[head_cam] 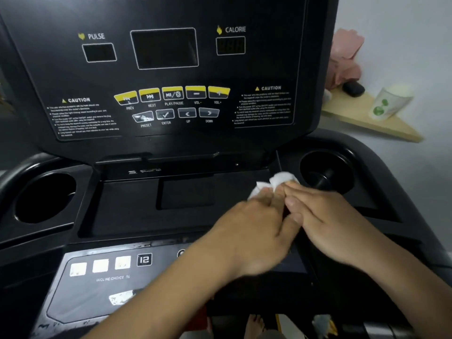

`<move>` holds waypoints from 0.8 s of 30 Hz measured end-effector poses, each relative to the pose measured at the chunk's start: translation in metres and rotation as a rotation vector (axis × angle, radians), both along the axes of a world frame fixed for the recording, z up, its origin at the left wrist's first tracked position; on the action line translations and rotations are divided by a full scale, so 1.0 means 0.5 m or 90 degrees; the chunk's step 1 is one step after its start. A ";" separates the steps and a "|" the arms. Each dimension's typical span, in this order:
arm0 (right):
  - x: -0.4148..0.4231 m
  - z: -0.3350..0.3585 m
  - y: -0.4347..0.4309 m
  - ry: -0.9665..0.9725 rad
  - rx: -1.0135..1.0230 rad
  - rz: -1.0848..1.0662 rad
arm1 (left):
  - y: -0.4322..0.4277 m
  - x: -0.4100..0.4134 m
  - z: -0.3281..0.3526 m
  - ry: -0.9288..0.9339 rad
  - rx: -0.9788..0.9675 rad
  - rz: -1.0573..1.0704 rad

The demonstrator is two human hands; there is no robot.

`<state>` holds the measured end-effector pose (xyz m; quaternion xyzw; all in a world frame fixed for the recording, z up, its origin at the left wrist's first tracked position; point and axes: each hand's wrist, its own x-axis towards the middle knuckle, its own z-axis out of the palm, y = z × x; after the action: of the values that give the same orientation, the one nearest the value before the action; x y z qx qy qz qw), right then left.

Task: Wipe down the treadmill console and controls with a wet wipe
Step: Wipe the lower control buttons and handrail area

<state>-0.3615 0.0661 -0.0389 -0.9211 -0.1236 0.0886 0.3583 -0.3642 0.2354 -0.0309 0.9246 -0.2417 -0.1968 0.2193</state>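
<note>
1. Left hand (254,231) reaches in from lower left, fingers curled onto the wet wipe (278,182), gripping it.
2. Right hand (335,221) meets it from the right with fingers long and close together, tips at the wipe. Motion blur hides whether it pinches or only touches.
3. The wipe is white and crumpled. It sits over the right end of the tray recess (171,206), just beside the right cup holder (325,170).
4. The tray is open to the left as far as the left cup holder (44,196).
5. Lower panel (97,285) reads "INCLINE CHOICE %" and "12"; three pale buttons are worn blank, and the left forearm covers its right side.
6. Upright console (166,77) reads PULSE, CALORIE, CAUTION twice, PREV, NEXT, PLAY/PAUSE, VOL-, VOL+, PRESET, ENTER, UP, DOWN. The caution small print is unreadable and the displays are dark.
7. Far right, a wooden shelf (362,118) carries a tilted paper cup (391,104) with green marks.
</note>
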 end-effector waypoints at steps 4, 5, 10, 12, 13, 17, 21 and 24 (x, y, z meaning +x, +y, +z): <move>0.055 -0.011 0.006 -0.035 -0.032 -0.023 | -0.006 0.051 -0.012 -0.045 0.019 0.007; 0.044 -0.007 0.003 -0.041 -0.036 -0.020 | 0.001 0.048 -0.010 -0.045 0.009 -0.005; -0.074 -0.007 -0.041 -0.070 -0.069 0.039 | 0.051 -0.031 0.000 -0.058 -0.098 -0.033; -0.101 -0.011 -0.042 -0.117 -0.120 0.071 | 0.065 -0.054 -0.004 -0.098 -0.080 -0.004; -0.106 -0.008 -0.033 -0.135 -0.141 0.092 | 0.071 -0.060 -0.003 -0.110 -0.079 0.014; -0.102 -0.005 0.024 -0.135 -0.192 0.189 | 0.109 -0.089 0.000 -0.160 -0.053 0.095; -0.094 -0.007 0.093 -0.154 -0.212 0.263 | 0.165 -0.123 0.004 -0.199 0.002 0.165; -0.089 -0.005 0.150 -0.169 -0.222 0.303 | 0.212 -0.137 -0.002 -0.194 0.015 0.223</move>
<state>-0.4059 0.1412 -0.0415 -0.9174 -0.3640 0.0686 0.1451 -0.4326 0.3414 -0.0318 0.9740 -0.1057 -0.0165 0.1998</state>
